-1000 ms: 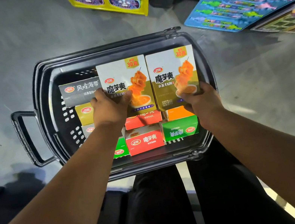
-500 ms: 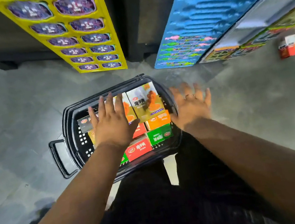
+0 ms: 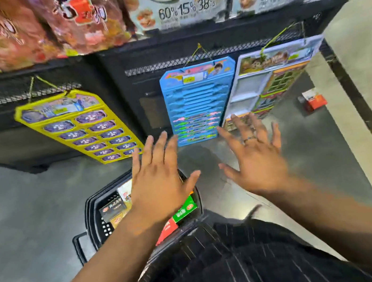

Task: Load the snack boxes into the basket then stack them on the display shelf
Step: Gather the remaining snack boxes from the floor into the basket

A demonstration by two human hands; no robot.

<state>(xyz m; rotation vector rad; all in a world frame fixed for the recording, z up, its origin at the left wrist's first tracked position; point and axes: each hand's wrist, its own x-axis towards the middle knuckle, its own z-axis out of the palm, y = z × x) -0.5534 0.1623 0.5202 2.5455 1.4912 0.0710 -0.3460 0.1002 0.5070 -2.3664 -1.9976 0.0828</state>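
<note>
A black plastic basket [image 3: 93, 215] stands on the grey floor below me, filled with snack boxes. I can see a dark grey box [image 3: 114, 207], a green box [image 3: 184, 211] and a red box [image 3: 167, 230]; my left arm hides the rest. My left hand [image 3: 160, 184] hovers above the basket with fingers spread and holds nothing. To the right of the basket my right hand [image 3: 256, 159], a ring on one finger, is raised over bare floor, fingers spread and empty.
A black display shelf [image 3: 211, 37] rises ahead with large packets and boxes on top. Yellow [image 3: 78, 130], blue [image 3: 194, 104] and white [image 3: 266, 82] hanging product cards dangle from its front. A red box [image 3: 313, 101] lies on the floor at right, beside a black shelf leg [image 3: 363, 109].
Both hands let go of the two tall boxes, which stay in the basket, and rose with fingers spread. My view tilted up, bringing the shelf into sight.
</note>
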